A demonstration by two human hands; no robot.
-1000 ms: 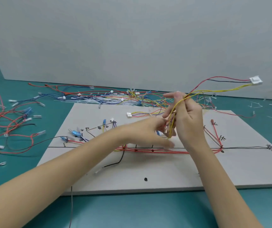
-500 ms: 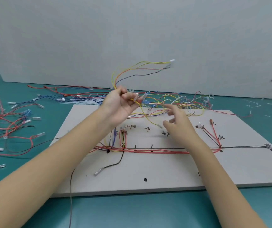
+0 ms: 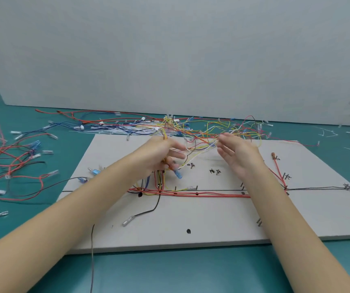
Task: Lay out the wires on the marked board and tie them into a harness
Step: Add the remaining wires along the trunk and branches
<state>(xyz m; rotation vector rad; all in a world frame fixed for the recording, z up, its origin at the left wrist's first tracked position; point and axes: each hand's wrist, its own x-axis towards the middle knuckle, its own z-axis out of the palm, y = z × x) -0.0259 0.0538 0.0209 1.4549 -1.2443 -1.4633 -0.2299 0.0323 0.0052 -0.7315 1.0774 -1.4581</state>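
Observation:
My left hand (image 3: 159, 157) hovers over the middle of the white marked board (image 3: 212, 220) and grips a thin bundle of yellow, orange and white wires (image 3: 197, 148). A blue connector (image 3: 177, 174) sticks out below its fingers. The bundle runs right to my right hand (image 3: 237, 155), whose relaxed fingers touch the wire ends without closing on them. Red wires (image 3: 191, 193) lie along the board's long black line. A black wire with a metal terminal (image 3: 128, 220) trails toward the board's front.
A tangled pile of loose wires (image 3: 148, 125) lies behind the board along the grey wall. More red and black wires (image 3: 11, 159) spread over the teal table at the left. Cut tie scraps (image 3: 326, 134) lie at the right.
My left hand came down from in front of the wall to just above the board, bringing the wire bundle with it. My right hand rose and reached back to the wire ends.

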